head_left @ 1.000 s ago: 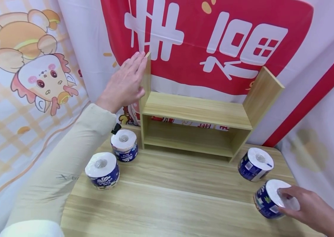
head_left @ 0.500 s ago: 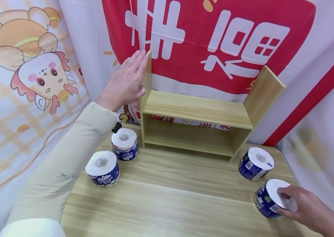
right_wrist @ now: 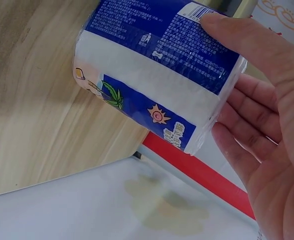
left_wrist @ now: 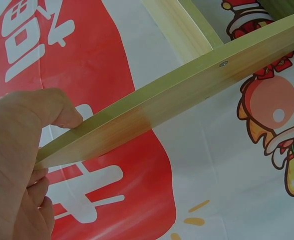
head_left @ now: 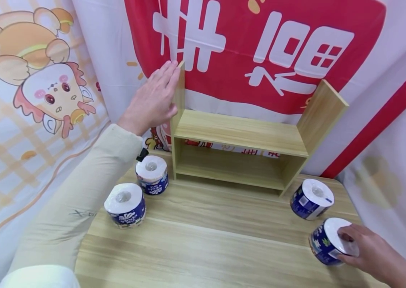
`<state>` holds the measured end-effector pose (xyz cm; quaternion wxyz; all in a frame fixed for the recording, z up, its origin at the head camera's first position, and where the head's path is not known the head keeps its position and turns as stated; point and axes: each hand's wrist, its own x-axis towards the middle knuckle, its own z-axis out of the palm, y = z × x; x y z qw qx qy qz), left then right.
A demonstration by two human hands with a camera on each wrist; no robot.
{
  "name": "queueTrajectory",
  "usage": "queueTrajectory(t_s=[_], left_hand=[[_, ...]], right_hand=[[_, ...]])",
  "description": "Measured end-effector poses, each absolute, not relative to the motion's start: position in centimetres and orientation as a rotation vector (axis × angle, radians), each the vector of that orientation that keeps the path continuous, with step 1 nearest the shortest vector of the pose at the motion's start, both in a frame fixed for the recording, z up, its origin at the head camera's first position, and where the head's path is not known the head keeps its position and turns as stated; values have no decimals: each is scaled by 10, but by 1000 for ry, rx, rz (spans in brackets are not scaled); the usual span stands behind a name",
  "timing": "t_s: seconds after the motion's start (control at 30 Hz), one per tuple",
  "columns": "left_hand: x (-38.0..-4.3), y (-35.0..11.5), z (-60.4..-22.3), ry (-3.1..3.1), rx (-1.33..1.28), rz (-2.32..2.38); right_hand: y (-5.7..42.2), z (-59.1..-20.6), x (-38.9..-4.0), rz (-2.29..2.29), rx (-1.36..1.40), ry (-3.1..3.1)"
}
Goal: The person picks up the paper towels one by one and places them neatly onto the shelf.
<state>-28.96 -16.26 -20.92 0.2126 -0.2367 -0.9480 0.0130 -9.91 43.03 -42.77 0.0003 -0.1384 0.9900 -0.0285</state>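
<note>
At the left side panel [head_left: 179, 94] of a small wooden shelf [head_left: 240, 134], my left hand [head_left: 152, 98] grips the top end. The left wrist view has the panel [left_wrist: 132, 117] running between the thumb and the curled fingers of my left hand [left_wrist: 22, 145]. On the right, my right hand [head_left: 368, 250] pinches a blue and white toilet roll [head_left: 323, 246] by its wall, fingertips at the core hole. Up close in the right wrist view, the thumb of my right hand [right_wrist: 266, 95] presses the printed wrapper of that toilet roll [right_wrist: 151, 75], which is tilted.
Another toilet roll [head_left: 311, 204] stands just behind the held one. Two more, a nearer roll [head_left: 127, 212] and a farther roll [head_left: 152, 180], stand on the left beneath my forearm. The wooden table [head_left: 203, 244] is backed by a printed cloth [head_left: 239, 96].
The toilet roll in my right hand has tipped slightly, and less of its white top shows. My left hand stays on the panel.
</note>
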Motion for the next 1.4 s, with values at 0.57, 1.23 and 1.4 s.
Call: queueTrajectory(t_s=[0.57, 1.23, 1.4], left_hand=[[-289, -162, -210, -2630, -650, 54], [-290, -161, -211, -2623, -634, 101], [-290, -161, -211, -2618, -628, 105]], right_hand=[[431, -429, -103, -54, -481, 3114], [428, -424, -109, -100, -364, 2967], [429, -423, -109, -86, -406, 3013]])
